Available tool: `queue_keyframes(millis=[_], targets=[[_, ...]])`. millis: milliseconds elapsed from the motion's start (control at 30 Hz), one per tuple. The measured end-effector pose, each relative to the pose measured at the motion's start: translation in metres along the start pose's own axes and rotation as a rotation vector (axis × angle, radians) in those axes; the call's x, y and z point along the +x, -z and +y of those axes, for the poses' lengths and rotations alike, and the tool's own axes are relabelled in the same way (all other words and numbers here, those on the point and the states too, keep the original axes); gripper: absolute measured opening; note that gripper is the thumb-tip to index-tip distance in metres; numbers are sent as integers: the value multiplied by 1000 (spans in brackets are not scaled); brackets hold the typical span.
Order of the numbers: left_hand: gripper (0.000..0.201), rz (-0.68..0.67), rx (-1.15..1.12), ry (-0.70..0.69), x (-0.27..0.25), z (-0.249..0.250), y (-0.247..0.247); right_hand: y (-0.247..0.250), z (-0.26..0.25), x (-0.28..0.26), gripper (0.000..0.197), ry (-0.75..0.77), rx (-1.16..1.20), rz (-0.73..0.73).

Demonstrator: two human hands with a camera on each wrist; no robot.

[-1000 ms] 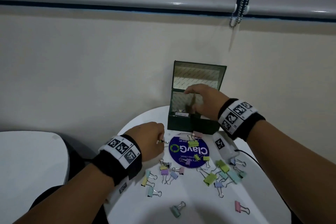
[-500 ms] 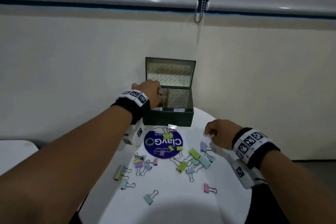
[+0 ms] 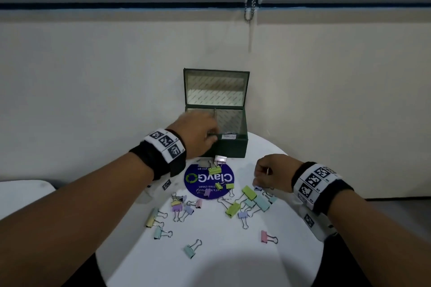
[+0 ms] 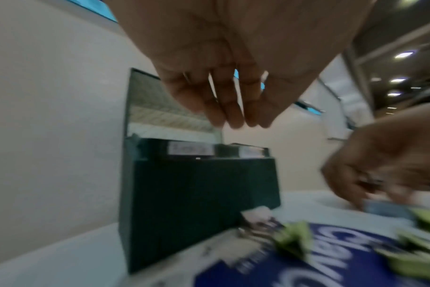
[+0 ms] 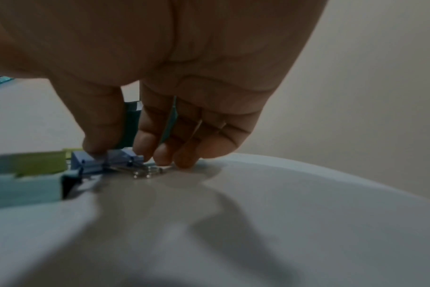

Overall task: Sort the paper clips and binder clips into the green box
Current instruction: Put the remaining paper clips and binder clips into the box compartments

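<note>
Table [image 3: 210, 263]: white and round, set against a pale wall.
Green box [image 3: 229, 148]: at the table's far edge, lid standing open, a divider splitting it into a left and a right compartment, small white labels on the front rim.
Blue sticker [image 3: 208, 180]: round, on the table just in front of the box, a few clips lying on it.
Left hand [image 3: 198, 134]: over the front of the box's left compartment; in the left wrist view its fingers [image 4: 224, 108] hang straight and close together, holding nothing.
Right hand [image 3: 271, 173]: down on the table right of the sticker, thumb and fingertips [image 5: 145, 149] pinching a blue binder clip [image 5: 106, 161] that still touches the tabletop.
Binder clips [image 3: 233, 208]: pastel green, teal, purple, pink and yellow, scattered on the table in front of the box.
Paper clips: too small to pick out for certain.
</note>
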State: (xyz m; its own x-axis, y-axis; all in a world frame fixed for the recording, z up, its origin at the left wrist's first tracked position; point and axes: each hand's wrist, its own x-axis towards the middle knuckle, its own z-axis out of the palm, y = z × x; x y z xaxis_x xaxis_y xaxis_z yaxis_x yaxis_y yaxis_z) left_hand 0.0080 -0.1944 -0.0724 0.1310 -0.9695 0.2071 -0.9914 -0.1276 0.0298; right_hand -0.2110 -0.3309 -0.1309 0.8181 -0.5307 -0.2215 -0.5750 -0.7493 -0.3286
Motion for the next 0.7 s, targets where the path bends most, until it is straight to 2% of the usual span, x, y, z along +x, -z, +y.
queue_keyframes(millis=[67,133,233,333,433,533,600,700], targets=[[22,-236,-25,-126,-13,18,0,-1,0,0,22,10,11,3],[30,-405,92,-215,-22,31,-9,-2,-2,-1,20,12,22,32],[40,-392,276,-333,-27,41,-23,-2,-3,-1,20,16,58,100],[38,-434,319,-347,-26,45,-27,-2,-1,-1,18,60,93,158],[30,-463,254,-291,-25,44,-26,-3,-2,-1,15,82,137,206],[24,-455,157,-170,-27,36,-22,1,-4,-1,19,76,164,156],[17,-388,-4,-22,-27,30,-13,4,-7,-2,19,98,174,96],[5,-223,-365,249,-22,18,-1,5,-16,-8,21,64,96,18]])
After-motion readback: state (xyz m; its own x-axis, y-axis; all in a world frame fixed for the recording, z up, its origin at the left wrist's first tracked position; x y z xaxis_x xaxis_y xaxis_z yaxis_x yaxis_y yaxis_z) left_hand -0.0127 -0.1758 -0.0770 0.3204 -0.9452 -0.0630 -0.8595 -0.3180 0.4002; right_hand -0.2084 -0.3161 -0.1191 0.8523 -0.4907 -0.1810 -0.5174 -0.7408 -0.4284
